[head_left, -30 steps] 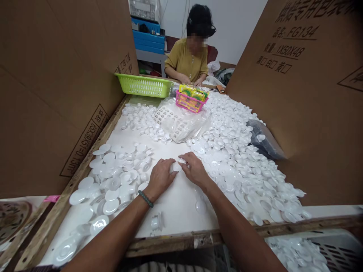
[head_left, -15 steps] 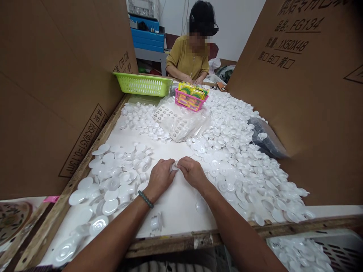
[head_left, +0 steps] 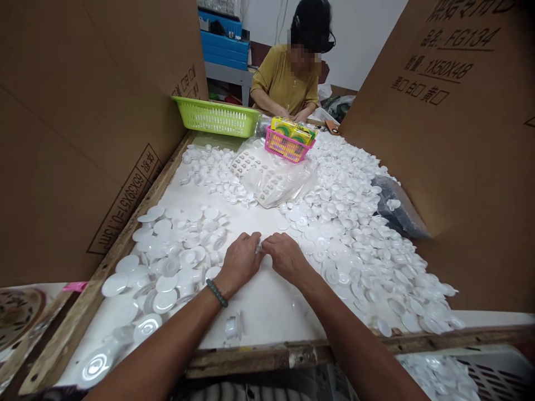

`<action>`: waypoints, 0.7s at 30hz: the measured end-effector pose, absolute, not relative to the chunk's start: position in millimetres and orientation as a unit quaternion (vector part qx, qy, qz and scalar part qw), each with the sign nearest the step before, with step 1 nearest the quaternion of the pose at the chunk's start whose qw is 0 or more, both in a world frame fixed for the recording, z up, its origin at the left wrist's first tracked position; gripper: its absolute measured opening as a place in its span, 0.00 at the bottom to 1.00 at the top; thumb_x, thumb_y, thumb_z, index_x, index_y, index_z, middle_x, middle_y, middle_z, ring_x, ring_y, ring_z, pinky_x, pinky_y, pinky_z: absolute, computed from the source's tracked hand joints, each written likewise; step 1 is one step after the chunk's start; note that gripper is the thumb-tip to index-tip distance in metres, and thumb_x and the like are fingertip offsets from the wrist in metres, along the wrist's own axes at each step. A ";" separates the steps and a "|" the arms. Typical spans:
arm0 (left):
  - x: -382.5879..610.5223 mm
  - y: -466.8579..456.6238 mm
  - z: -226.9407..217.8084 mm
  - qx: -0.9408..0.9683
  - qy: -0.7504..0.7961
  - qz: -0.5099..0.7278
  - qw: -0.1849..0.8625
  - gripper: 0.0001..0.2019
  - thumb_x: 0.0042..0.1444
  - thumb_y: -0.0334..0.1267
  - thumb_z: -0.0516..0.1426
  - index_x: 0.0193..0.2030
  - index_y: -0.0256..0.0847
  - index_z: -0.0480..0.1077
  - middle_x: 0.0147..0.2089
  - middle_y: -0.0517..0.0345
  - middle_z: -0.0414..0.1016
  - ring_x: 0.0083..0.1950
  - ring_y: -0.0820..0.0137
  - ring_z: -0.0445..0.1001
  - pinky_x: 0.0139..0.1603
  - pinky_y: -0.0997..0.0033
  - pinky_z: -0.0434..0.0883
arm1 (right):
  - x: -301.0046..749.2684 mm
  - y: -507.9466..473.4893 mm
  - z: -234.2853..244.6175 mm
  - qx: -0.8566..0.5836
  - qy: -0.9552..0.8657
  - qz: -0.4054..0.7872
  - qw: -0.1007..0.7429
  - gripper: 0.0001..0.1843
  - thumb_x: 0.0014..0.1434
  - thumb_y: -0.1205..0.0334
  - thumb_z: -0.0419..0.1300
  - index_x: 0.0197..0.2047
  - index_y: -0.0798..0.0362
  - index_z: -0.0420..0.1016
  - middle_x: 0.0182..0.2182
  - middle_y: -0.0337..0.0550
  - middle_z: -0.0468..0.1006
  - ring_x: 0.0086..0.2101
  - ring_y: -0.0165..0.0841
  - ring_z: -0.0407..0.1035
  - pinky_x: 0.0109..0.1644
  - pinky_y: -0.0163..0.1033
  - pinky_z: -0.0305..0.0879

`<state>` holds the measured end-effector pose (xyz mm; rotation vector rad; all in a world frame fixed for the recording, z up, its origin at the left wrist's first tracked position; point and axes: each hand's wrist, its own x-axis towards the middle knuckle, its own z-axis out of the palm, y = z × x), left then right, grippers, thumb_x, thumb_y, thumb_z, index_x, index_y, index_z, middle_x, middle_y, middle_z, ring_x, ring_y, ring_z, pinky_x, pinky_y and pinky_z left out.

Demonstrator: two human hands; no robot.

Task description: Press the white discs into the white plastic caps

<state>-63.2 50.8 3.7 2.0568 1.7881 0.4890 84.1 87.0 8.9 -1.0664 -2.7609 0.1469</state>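
My left hand [head_left: 241, 259] and my right hand [head_left: 284, 254] meet over the middle of the white table, fingertips close together. Both are closed in a pinch on one small white plastic piece [head_left: 259, 245], mostly hidden by the fingers. To the left of my left hand lies a spread of round white plastic discs [head_left: 167, 267], some with a raised ring in the centre. Beyond my right hand is a wide heap of white plastic pieces [head_left: 343, 245]. A single ringed piece [head_left: 233, 326] stands on edge near the table's front, below my left wrist.
Tall cardboard sheets [head_left: 83, 111] wall both sides. Farther back are a green basket [head_left: 217, 118], a pink basket [head_left: 288, 146] of yellow boxes and a clear plastic bag [head_left: 267, 178]. Another person [head_left: 288, 78] works at the far end. A wooden rim [head_left: 267, 359] edges the table.
The view has shifted slightly. My hands stay together at the same spot, fingers turned a little, with less of the white piece showing between them.
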 end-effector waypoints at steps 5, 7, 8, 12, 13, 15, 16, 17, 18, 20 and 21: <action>-67.0 49.3 2.2 0.740 0.617 0.192 0.187 0.19 0.54 0.36 0.54 0.53 0.41 0.58 0.41 0.53 0.70 0.46 0.65 0.66 0.43 0.67 0.65 | 81.1 86.3 6.1 -0.373 -0.921 0.055 0.096 0.13 0.51 0.79 0.49 0.28 0.53 0.69 0.25 0.38 0.71 0.29 0.30 0.59 0.34 0.36 0.48; -68.6 48.5 0.5 0.738 0.618 0.208 0.173 0.20 0.53 0.35 0.55 0.53 0.40 0.58 0.44 0.52 0.70 0.47 0.64 0.66 0.45 0.67 0.65 | 81.7 86.7 4.7 -0.379 -0.918 0.054 0.101 0.13 0.51 0.79 0.49 0.27 0.53 0.68 0.26 0.39 0.71 0.30 0.30 0.59 0.35 0.36 0.48; -69.2 48.5 -0.4 0.733 0.624 0.214 0.168 0.19 0.53 0.34 0.55 0.52 0.39 0.58 0.44 0.52 0.70 0.47 0.65 0.66 0.45 0.67 0.65 | 81.9 86.9 4.7 -0.380 -0.918 0.054 0.101 0.13 0.50 0.80 0.49 0.27 0.53 0.69 0.26 0.39 0.71 0.31 0.31 0.59 0.35 0.36 0.49; -70.5 50.6 -2.9 0.719 0.636 0.217 0.181 0.17 0.53 0.31 0.54 0.51 0.39 0.59 0.40 0.55 0.71 0.41 0.68 0.70 0.41 0.69 0.66 | 79.7 86.1 9.3 -0.355 -0.928 0.059 0.096 0.15 0.50 0.81 0.48 0.28 0.54 0.69 0.27 0.40 0.72 0.33 0.32 0.59 0.36 0.36 0.50; -70.9 51.2 -3.2 0.719 0.634 0.218 0.185 0.17 0.54 0.31 0.54 0.51 0.39 0.59 0.39 0.55 0.71 0.40 0.68 0.70 0.40 0.70 0.66 | 78.3 85.6 11.0 -0.346 -0.932 0.061 0.094 0.15 0.51 0.81 0.48 0.29 0.54 0.70 0.27 0.40 0.72 0.33 0.32 0.59 0.36 0.36 0.51; -71.9 52.1 -3.7 0.721 0.627 0.222 0.194 0.17 0.54 0.30 0.53 0.51 0.40 0.59 0.38 0.56 0.72 0.39 0.69 0.71 0.39 0.71 0.66 | 74.8 84.4 13.9 -0.330 -0.938 0.064 0.086 0.16 0.50 0.82 0.48 0.29 0.54 0.70 0.27 0.40 0.72 0.33 0.32 0.59 0.37 0.37 0.52; -72.4 52.2 -3.9 0.723 0.623 0.224 0.199 0.17 0.54 0.30 0.53 0.51 0.40 0.59 0.38 0.57 0.72 0.39 0.70 0.71 0.39 0.72 0.67 | 73.1 83.9 14.8 -0.328 -0.939 0.063 0.081 0.16 0.50 0.82 0.48 0.29 0.54 0.70 0.27 0.41 0.72 0.34 0.32 0.59 0.37 0.37 0.52; -73.0 52.3 -3.9 0.724 0.619 0.226 0.205 0.18 0.53 0.30 0.53 0.52 0.40 0.59 0.38 0.57 0.72 0.39 0.70 0.72 0.39 0.72 0.67 | 71.6 83.4 15.0 -0.327 -0.940 0.062 0.077 0.15 0.49 0.82 0.48 0.28 0.54 0.70 0.27 0.41 0.72 0.34 0.32 0.59 0.37 0.37 0.52; -73.6 52.2 -3.9 0.725 0.615 0.228 0.211 0.19 0.53 0.30 0.53 0.52 0.41 0.58 0.38 0.57 0.73 0.39 0.70 0.72 0.39 0.72 0.66 | 70.5 83.0 14.5 -0.327 -0.940 0.060 0.074 0.15 0.49 0.82 0.48 0.28 0.54 0.70 0.27 0.41 0.72 0.34 0.33 0.59 0.37 0.37 0.52; -74.7 51.8 -3.3 0.727 0.610 0.229 0.217 0.20 0.52 0.30 0.54 0.53 0.41 0.58 0.39 0.57 0.73 0.40 0.69 0.72 0.39 0.73 0.66 | 69.6 82.2 11.7 -0.327 -0.940 0.060 0.077 0.15 0.49 0.82 0.48 0.27 0.55 0.70 0.26 0.42 0.72 0.33 0.33 0.59 0.37 0.37 0.53; -75.2 51.6 -2.6 0.727 0.609 0.229 0.218 0.20 0.52 0.30 0.55 0.53 0.41 0.59 0.38 0.57 0.73 0.40 0.69 0.72 0.39 0.72 0.66 | 69.8 81.9 9.7 -0.329 -0.938 0.064 0.085 0.15 0.49 0.81 0.48 0.28 0.55 0.70 0.26 0.42 0.72 0.33 0.33 0.59 0.37 0.37 0.54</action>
